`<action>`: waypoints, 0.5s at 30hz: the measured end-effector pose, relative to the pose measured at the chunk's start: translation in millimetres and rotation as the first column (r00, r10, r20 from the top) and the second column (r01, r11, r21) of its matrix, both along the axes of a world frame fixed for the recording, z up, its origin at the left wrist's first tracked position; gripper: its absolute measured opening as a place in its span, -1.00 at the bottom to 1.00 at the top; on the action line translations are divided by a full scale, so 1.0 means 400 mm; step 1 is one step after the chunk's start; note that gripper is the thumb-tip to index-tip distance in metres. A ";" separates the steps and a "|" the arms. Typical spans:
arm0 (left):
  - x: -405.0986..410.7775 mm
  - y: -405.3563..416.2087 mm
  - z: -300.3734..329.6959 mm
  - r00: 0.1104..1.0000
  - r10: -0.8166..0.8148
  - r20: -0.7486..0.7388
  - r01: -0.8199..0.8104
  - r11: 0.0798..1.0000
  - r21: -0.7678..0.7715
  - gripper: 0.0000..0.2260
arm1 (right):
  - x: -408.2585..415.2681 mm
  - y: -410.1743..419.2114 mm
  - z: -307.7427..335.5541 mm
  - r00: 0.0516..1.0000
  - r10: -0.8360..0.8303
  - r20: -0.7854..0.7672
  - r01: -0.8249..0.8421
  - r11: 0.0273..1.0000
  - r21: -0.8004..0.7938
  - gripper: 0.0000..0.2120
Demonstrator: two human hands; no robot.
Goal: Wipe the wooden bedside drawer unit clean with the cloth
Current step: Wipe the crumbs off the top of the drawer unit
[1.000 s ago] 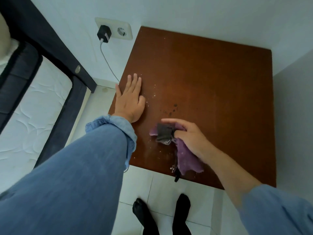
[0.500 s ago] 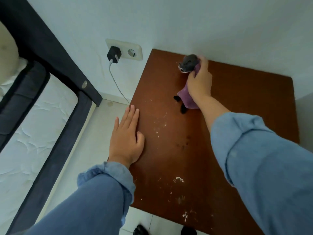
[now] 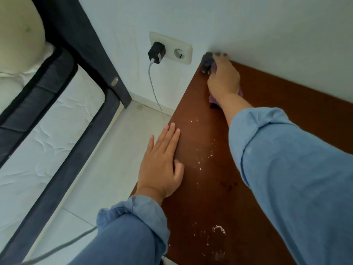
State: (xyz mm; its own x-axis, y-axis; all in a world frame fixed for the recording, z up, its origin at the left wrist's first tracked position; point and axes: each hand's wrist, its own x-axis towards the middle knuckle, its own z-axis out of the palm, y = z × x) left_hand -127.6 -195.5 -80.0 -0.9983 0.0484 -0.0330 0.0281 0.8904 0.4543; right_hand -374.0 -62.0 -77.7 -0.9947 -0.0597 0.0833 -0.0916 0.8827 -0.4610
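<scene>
1. Two hands are seen on the wooden bedside drawer unit [image 3: 267,131], whose brown top stands against the wall, with the bed [image 3: 47,119] to its left across a strip of floor.
2. At the left, a charger [image 3: 156,52] is plugged into the wall socket [image 3: 177,48], and its cable [image 3: 154,88] is led down towards the floor.
3. The left hand [image 3: 162,165] is laid flat on the unit's left edge, fingers straight and close together, thumb out on the wood; nothing is held in it, and it appears to be used as a brace.
4. White crumbs [image 3: 202,153] are scattered just right of that hand, and a second patch [image 3: 217,230] lies near the front edge.
5. The right arm is stretched far forward, and the right hand [image 3: 223,79] is pressed down at the back left corner, next to the wall.
6. The cloth [image 3: 207,63], purple and grey, is bunched under that hand; the grip is closed round it, with ends showing beyond the fingertips and at the wrist.
7. The step in hand is judged to be the wiping of the far corner.
8. Next, a firm stroke back towards the front would be called for, so that the crumbs are gathered rather than spread.
</scene>
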 end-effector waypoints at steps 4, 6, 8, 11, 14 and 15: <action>0.010 0.004 -0.001 1.000 0.009 0.001 -0.009 1.000 0.011 -0.34 | -0.020 0.013 0.000 0.975 0.220 0.009 -0.219 0.973 -0.076 -0.57; 0.002 0.002 0.000 1.000 0.011 -0.012 -0.011 1.000 0.020 -0.34 | -0.047 0.010 0.003 0.973 0.229 0.013 -0.227 0.971 -0.074 -0.59; -0.002 -0.002 -0.006 0.999 0.013 -0.032 -0.013 1.000 0.014 -0.34 | -0.045 0.011 0.001 0.971 0.238 0.010 -0.236 0.967 -0.091 -0.59; -0.002 -0.005 -0.010 0.999 0.012 -0.032 -0.012 1.000 0.001 -0.34 | 0.023 0.028 -0.007 0.958 0.288 0.006 -0.285 0.949 -0.133 -0.57; -0.003 -0.004 -0.014 0.999 0.014 -0.038 -0.015 1.000 -0.023 -0.34 | 0.120 0.037 -0.013 0.944 0.331 -0.002 -0.328 0.936 -0.125 -0.56; -0.002 -0.002 -0.014 0.999 0.010 -0.041 -0.011 1.000 -0.023 -0.34 | 0.158 0.037 -0.010 0.941 0.340 -0.007 -0.338 0.933 -0.127 -0.55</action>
